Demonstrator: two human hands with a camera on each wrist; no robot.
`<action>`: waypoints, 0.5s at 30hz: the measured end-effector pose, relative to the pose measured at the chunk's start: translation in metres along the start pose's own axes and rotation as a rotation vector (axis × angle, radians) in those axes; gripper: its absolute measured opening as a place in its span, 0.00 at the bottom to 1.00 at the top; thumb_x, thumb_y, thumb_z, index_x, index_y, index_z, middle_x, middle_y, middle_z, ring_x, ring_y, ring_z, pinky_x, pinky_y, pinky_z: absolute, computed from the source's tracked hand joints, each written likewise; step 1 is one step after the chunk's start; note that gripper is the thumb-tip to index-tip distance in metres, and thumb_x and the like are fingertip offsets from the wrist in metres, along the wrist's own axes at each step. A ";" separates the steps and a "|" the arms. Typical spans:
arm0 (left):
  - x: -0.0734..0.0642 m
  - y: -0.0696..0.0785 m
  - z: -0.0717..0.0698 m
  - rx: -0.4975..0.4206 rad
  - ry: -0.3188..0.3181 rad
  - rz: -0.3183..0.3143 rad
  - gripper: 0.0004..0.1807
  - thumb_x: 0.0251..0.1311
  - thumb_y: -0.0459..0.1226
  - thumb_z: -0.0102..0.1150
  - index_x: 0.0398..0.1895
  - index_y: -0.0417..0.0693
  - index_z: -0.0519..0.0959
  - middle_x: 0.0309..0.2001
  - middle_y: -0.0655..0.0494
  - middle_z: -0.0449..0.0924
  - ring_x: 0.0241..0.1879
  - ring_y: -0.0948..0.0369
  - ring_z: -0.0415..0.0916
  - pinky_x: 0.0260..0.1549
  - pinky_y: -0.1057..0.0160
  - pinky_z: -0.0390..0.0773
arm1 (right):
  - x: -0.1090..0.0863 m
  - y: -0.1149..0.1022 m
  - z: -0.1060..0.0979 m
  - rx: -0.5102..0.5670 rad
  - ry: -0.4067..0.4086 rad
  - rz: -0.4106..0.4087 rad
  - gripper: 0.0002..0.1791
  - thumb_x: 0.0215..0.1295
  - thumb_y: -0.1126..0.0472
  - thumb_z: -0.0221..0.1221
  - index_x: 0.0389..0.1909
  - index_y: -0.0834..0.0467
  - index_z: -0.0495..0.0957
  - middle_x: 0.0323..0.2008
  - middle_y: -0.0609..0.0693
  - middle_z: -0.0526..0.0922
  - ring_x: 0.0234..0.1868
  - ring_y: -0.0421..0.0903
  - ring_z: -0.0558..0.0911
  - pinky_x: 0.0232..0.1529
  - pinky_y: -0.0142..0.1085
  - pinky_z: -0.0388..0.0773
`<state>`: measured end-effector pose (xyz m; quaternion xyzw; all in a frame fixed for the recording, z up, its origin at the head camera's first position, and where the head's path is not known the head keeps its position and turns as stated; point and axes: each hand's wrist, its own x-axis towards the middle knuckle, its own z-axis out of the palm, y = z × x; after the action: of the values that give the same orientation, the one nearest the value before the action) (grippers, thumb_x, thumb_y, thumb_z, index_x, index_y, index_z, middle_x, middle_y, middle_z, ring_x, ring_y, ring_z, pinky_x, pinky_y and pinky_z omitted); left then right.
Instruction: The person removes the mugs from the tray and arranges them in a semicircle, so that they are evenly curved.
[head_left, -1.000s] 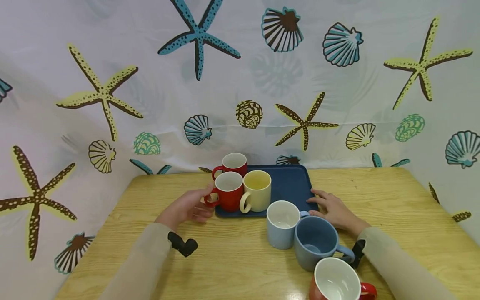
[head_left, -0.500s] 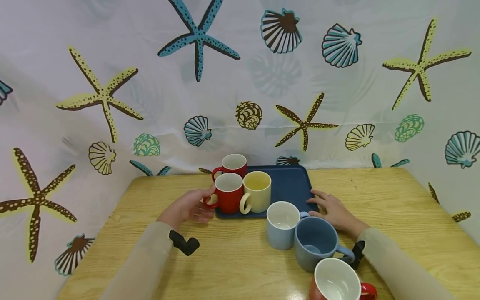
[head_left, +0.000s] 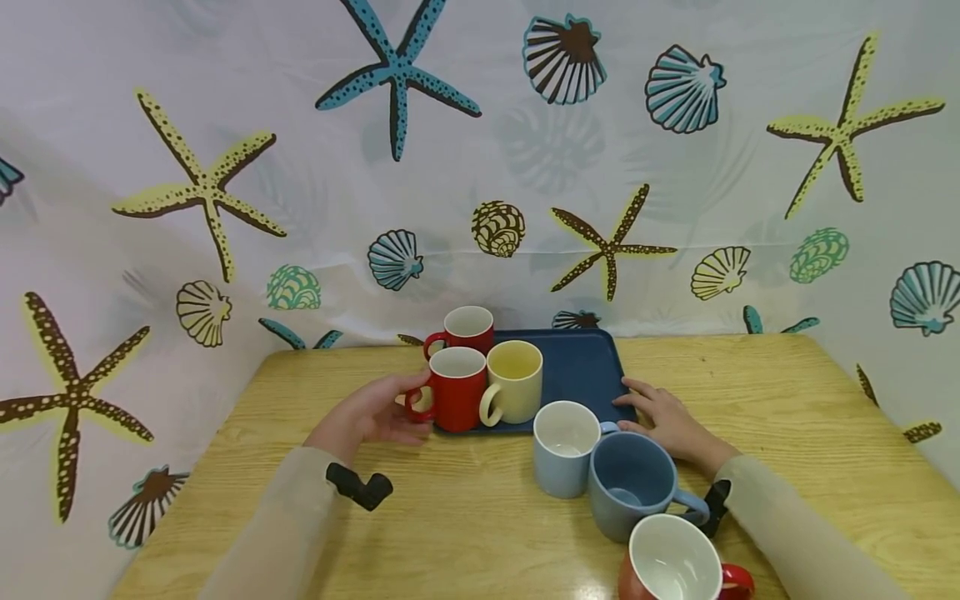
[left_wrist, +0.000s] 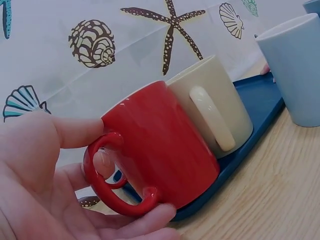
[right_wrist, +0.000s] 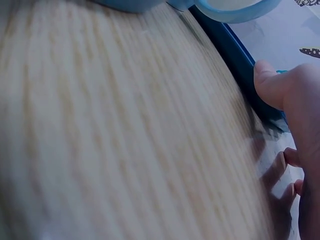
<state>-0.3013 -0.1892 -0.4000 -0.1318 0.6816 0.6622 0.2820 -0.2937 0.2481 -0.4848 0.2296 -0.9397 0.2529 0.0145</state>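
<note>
My left hand [head_left: 378,421] holds a red mug [head_left: 459,398] with a white inside at the handle side. In the left wrist view the thumb [left_wrist: 82,131] presses near its rim, and other fingers lie behind and under the handle [left_wrist: 95,172]. This mug stands at the front left of a dark blue tray [head_left: 581,367], beside a cream mug [head_left: 525,396]. Behind it is another red mug [head_left: 480,340]. At the tray's right edge rests my right hand [head_left: 667,421], fingers spread, its thumb [right_wrist: 267,82] against the tray's side.
On the table [head_left: 450,517], in front of the tray, stand a light blue mug [head_left: 562,471], a darker blue mug [head_left: 618,504] and a red mug [head_left: 645,575] nearest the camera. A patterned cloth [head_left: 450,167] hangs behind the table's back edge.
The front red mug has shifted slightly toward the front edge of the tray, with my left hand on it. My right hand stays where it was.
</note>
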 end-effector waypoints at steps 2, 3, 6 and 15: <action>-0.002 -0.001 0.001 -0.031 -0.006 -0.009 0.22 0.58 0.55 0.57 0.24 0.48 0.66 0.51 0.33 0.70 0.45 0.42 0.76 0.45 0.42 0.74 | 0.000 -0.001 0.000 0.003 0.000 -0.001 0.26 0.62 0.44 0.56 0.57 0.53 0.73 0.68 0.57 0.57 0.65 0.63 0.58 0.59 0.64 0.51; -0.002 -0.002 0.001 -0.041 -0.011 -0.018 0.22 0.57 0.54 0.57 0.25 0.47 0.66 0.50 0.34 0.70 0.45 0.42 0.76 0.45 0.42 0.74 | 0.000 -0.001 -0.001 0.007 0.000 -0.002 0.26 0.62 0.44 0.56 0.57 0.53 0.73 0.68 0.57 0.57 0.65 0.63 0.57 0.59 0.64 0.51; -0.003 -0.004 0.001 -0.070 -0.031 -0.045 0.21 0.57 0.54 0.58 0.30 0.47 0.67 0.50 0.34 0.70 0.45 0.43 0.76 0.45 0.43 0.74 | 0.000 -0.002 -0.001 0.012 0.001 -0.001 0.26 0.62 0.45 0.56 0.57 0.54 0.73 0.68 0.58 0.56 0.65 0.64 0.57 0.59 0.65 0.50; -0.007 -0.015 0.003 -0.120 -0.127 0.021 0.21 0.61 0.53 0.54 0.28 0.45 0.66 0.51 0.35 0.68 0.45 0.44 0.77 0.47 0.43 0.72 | -0.001 -0.004 0.001 0.020 0.010 0.003 0.25 0.62 0.45 0.56 0.57 0.54 0.74 0.68 0.57 0.56 0.64 0.63 0.57 0.59 0.64 0.50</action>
<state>-0.2865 -0.1885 -0.4084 -0.0989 0.6227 0.7118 0.3095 -0.2912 0.2454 -0.4840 0.2269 -0.9374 0.2636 0.0164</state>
